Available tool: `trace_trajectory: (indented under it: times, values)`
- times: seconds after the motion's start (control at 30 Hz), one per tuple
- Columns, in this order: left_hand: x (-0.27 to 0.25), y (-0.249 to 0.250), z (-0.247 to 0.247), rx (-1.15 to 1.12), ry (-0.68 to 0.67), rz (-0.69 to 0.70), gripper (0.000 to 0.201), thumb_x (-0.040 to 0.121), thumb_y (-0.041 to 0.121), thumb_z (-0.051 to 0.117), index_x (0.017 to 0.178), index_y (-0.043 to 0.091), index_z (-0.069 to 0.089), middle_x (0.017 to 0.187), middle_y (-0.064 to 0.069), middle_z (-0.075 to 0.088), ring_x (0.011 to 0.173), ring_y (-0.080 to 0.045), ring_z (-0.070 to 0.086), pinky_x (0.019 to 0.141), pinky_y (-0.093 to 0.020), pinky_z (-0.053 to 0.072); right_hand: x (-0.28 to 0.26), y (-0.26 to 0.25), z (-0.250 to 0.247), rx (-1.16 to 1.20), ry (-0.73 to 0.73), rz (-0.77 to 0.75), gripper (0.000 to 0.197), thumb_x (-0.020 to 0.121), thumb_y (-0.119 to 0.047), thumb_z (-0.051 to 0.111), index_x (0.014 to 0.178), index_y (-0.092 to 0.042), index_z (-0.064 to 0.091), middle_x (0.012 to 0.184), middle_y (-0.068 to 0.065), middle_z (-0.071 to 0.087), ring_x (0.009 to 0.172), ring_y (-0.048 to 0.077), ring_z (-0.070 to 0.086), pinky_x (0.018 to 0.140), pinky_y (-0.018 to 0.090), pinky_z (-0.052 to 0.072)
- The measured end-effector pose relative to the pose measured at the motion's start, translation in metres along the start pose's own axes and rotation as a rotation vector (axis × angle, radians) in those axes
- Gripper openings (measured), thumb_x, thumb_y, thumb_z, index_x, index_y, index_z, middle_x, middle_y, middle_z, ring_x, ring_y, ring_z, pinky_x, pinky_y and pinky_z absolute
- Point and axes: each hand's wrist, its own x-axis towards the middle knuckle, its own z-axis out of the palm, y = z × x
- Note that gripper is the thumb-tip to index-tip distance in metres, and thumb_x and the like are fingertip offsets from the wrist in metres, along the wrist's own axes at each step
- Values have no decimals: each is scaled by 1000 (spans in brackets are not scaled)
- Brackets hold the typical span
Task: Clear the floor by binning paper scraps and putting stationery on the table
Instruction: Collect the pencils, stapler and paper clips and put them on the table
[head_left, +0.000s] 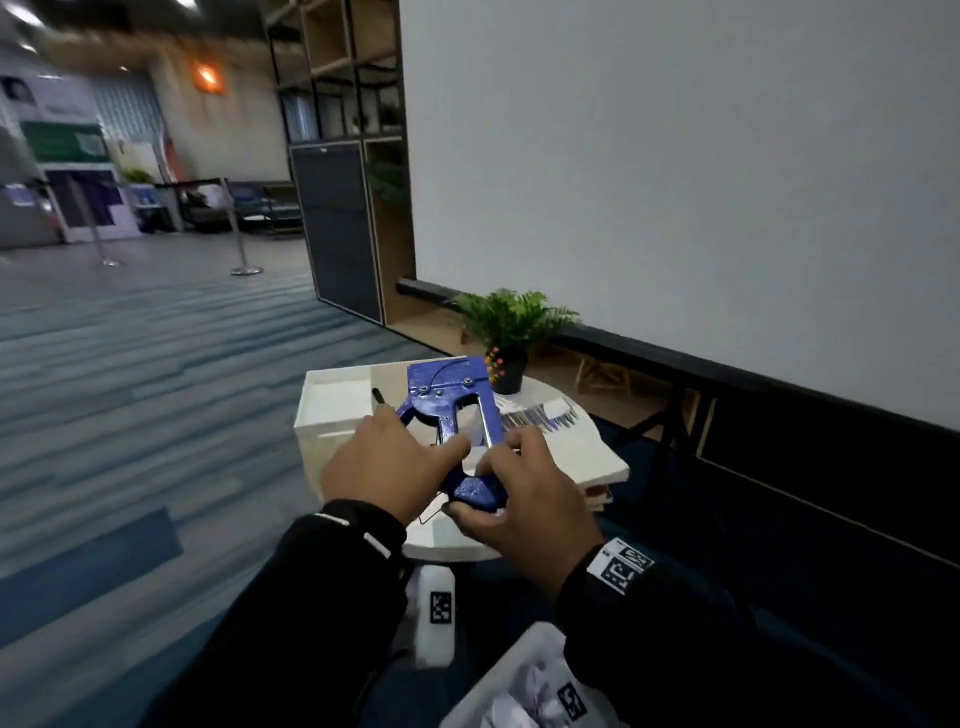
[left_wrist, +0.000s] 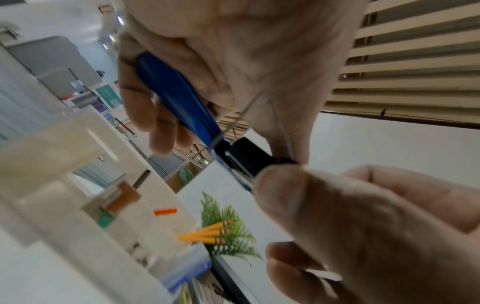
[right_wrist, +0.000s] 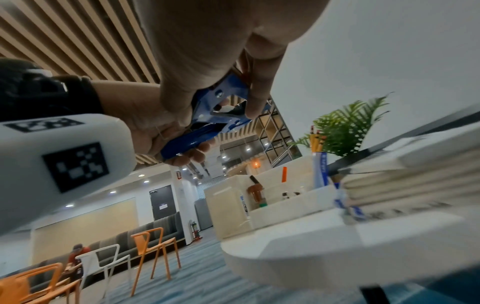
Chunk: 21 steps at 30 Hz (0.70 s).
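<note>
A blue metal stapler (head_left: 457, 410) is held up over the white round table (head_left: 597, 457), its head pointing away from me. My left hand (head_left: 384, 467) curls its fingers round the lower handle (left_wrist: 179, 98). My right hand (head_left: 524, 493) grips the near end of the tool, and its thumb and fingers (right_wrist: 259, 86) pinch the blue frame (right_wrist: 221, 115). In the left wrist view the right hand's fingertips (left_wrist: 285, 185) press on the stapler's black end. At the bottom edge a white bin (head_left: 498, 670) holds crumpled paper scraps (head_left: 524, 691).
A white desk organiser (head_left: 332, 410) with a black pen (head_left: 378, 396) stands on the table's left side. Behind it are a potted fern (head_left: 511, 322) and yellow pencils (left_wrist: 207, 234). Stacked notebooks (right_wrist: 402, 181) lie at the right. Chairs (right_wrist: 153, 253) stand on the blue carpet.
</note>
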Motion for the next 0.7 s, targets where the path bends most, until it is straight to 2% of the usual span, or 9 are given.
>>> trace_trajectory:
  times: [0.13, 0.2, 0.3, 0.43, 0.5, 0.6, 0.7]
  values:
    - [41, -22, -18, 49, 8, -94, 64, 62, 69, 58, 100, 18, 52, 103, -3, 62, 93, -28, 61, 68, -32, 40, 48, -19, 26, 68, -35, -65, 41, 67, -53, 70, 85, -21, 52, 99, 1, 45, 72, 20, 54, 60, 37, 52]
    - [59, -37, -25, 58, 7, -133, 63, 61, 69, 59, 98, 18, 54, 95, -2, 62, 85, -27, 59, 65, -31, 40, 68, -26, 41, 97, -79, -80, 41, 69, -52, 72, 88, -20, 54, 97, -1, 43, 73, 16, 51, 63, 33, 50]
    - [78, -53, -31, 56, -30, -171, 51, 62, 66, 63, 79, 20, 52, 72, 4, 54, 70, -23, 51, 60, -28, 35, 89, -32, 60, 125, -131, -75, 41, 71, -50, 76, 91, -21, 55, 98, -4, 41, 74, 11, 47, 66, 21, 40]
    - [106, -73, -32, 61, -105, -217, 52, 58, 68, 60, 72, 18, 60, 70, -1, 62, 65, -21, 59, 55, -27, 39, 116, -39, 83, 178, -208, -52, 41, 72, -50, 77, 91, -21, 56, 97, -2, 45, 79, 12, 51, 74, 21, 44]
    - [119, -81, -32, 61, -161, -231, 50, 63, 66, 63, 68, 17, 61, 66, -1, 62, 61, -18, 58, 52, -25, 38, 128, -41, 92, 178, -245, -48, 39, 72, -51, 76, 88, -24, 52, 96, -3, 44, 76, 10, 48, 72, 18, 40]
    - [134, -90, -33, 76, -221, -242, 49, 68, 65, 64, 63, 17, 58, 64, 1, 59, 63, -20, 57, 53, -26, 37, 141, -43, 105, 168, -282, -48, 40, 74, -53, 74, 83, -30, 43, 92, -4, 41, 66, 2, 40, 61, 11, 32]
    - [145, -97, -31, 80, -245, -251, 48, 67, 63, 65, 61, 16, 59, 61, 0, 59, 62, -20, 58, 53, -25, 38, 147, -45, 115, 167, -308, -22, 40, 75, -54, 72, 84, -29, 43, 95, -2, 44, 68, 5, 42, 64, 14, 34]
